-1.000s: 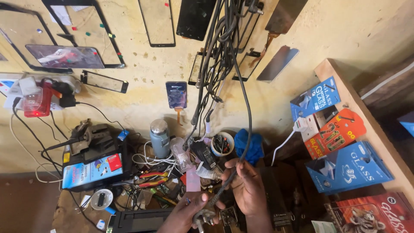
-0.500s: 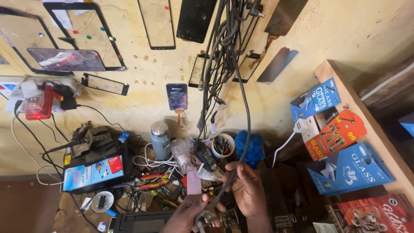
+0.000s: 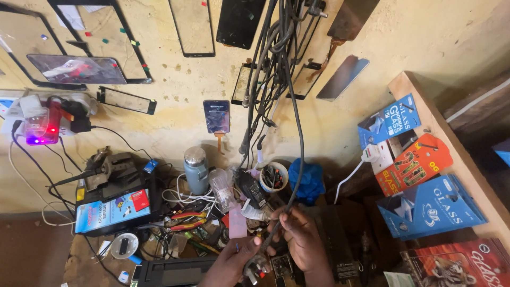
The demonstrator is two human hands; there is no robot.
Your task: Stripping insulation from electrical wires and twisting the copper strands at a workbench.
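Grey cable pinched in my right hand, left hand gripping its plug end at bench front edge. Looks mid-inspection; next I'd steady the plug w/ both hands. Cable runs up to wall bundle.

Blue, orange and red flat packages lean along the right shelf; a blue-fronted box sits left. Dark phone screens hang on the wall.

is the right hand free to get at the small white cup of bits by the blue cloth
Probably not right away. The right hand is wrapped around the dark cable, with the left hand on its lower end. The white cup sits just beyond, open-topped, with only the cable crossing near it.
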